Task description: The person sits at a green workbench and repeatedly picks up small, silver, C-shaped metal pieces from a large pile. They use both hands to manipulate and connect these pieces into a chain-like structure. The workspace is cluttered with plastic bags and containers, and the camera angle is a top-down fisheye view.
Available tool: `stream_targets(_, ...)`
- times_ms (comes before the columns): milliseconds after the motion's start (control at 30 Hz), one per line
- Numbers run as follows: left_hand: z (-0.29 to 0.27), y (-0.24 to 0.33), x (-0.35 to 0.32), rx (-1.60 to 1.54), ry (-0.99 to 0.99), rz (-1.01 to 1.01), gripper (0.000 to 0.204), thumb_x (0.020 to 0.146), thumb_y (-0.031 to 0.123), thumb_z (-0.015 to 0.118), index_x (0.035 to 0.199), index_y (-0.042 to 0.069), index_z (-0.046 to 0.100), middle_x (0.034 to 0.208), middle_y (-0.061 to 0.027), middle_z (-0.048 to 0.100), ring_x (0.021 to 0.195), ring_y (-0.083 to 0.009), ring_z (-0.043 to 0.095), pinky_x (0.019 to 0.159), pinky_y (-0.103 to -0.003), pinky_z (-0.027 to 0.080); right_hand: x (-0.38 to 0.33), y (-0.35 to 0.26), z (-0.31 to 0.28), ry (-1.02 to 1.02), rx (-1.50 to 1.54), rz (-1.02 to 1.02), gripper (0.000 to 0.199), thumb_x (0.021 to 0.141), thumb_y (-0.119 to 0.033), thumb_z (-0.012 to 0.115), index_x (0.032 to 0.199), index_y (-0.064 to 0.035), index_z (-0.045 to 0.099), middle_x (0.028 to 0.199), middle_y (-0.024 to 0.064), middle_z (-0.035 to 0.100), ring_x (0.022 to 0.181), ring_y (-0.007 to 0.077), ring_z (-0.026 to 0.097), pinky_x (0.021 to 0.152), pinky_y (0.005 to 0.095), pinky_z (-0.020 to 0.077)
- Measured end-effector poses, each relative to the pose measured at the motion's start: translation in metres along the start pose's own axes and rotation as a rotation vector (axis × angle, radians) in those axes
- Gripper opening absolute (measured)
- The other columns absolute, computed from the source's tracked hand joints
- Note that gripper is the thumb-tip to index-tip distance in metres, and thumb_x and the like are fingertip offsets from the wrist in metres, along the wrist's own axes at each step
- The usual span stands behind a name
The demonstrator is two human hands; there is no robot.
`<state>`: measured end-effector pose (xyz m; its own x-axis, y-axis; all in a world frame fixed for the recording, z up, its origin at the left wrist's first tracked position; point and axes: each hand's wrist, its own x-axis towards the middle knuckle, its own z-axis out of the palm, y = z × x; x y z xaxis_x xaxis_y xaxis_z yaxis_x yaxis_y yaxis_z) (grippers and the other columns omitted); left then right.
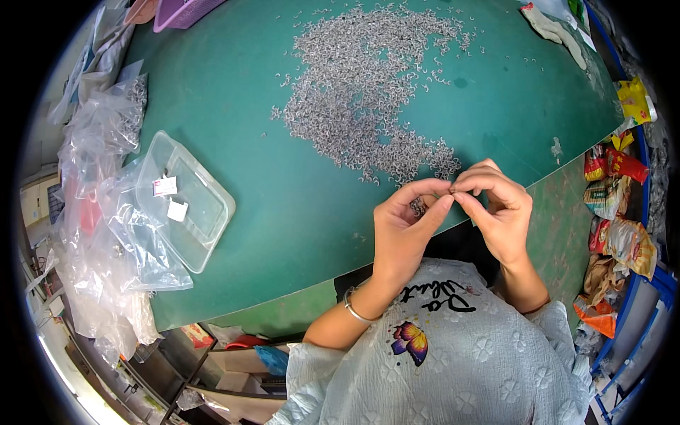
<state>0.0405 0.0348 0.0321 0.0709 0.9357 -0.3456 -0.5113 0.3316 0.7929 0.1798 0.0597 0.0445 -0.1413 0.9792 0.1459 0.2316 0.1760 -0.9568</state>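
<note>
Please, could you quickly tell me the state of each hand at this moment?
Left hand: partly closed, holding small metal pieces.
Right hand: closed in a pinch, meeting the left; anything gripped is too small to tell.

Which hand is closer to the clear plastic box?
Left. The left hand is to the right of the plastic box; the right hand is farther right, beyond the left hand.
</note>
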Motion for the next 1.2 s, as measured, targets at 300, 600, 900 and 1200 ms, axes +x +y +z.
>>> stream_targets(300, 0.000, 0.005, -0.005, 0.077, -0.014, 0.187, 0.013, 0.077, -0.008, 0.059, 0.089, -0.004, 0.063, 0.089, -0.0068, 0.060, 0.077, -0.0080, 0.050, 0.068, -0.020, 0.040, 0.000, -0.013, -0.002, -0.037, -0.017, -0.094, 0.015, 0.067, 0.008, 0.066, 0.080, 0.0017, 0.064, 0.080, 0.0090, 0.063, 0.074, 0.0166, 0.054, 0.063, 0.0257, 0.0407)
stream_targets(600, 0.003, 0.009, -0.009, 0.076, -0.040, 0.201, 0.013, 0.078, -0.008, 0.059, 0.088, -0.001, 0.063, 0.086, -0.0025, 0.057, 0.067, -0.0031, 0.044, 0.056, -0.016, 0.035, -0.003, -0.018, -0.003, -0.025, 0.011, -0.089, 0.013, 0.068, 0.006, 0.066, 0.081, 0.0021, 0.063, 0.080, 0.0096, 0.062, 0.076, 0.0183, 0.054, 0.067, 0.0273, 0.0419)
stream_targets(900, 0.004, 0.015, -0.011, 0.048, -0.072, 0.217, 0.014, 0.076, -0.009, 0.060, 0.088, -0.001, 0.063, 0.088, -0.0023, 0.058, 0.068, -0.0032, 0.045, 0.056, -0.016, 0.036, -0.003, -0.021, -0.002, -0.036, -0.046, -0.144, 0.010, 0.070, 0.003, 0.065, 0.080, 0.0008, 0.062, 0.079, 0.0092, 0.061, 0.075, 0.0196, 0.054, 0.068, 0.0289, 0.0424)
stream_targets(1200, -0.003, 0.008, -0.006, -0.298, -0.087, -0.066, 0.021, 0.079, -0.004, 0.057, 0.099, 0.000, 0.056, 0.092, -0.0072, 0.058, 0.067, -0.0050, 0.044, 0.057, -0.019, 0.034, 0.006, -0.006, -0.008, 0.101, -0.233, 0.031, 0.011, 0.072, 0.002, 0.062, 0.083, 0.0017, 0.063, 0.080, 0.0096, 0.062, 0.073, 0.0200, 0.055, 0.068, 0.0279, 0.0425)
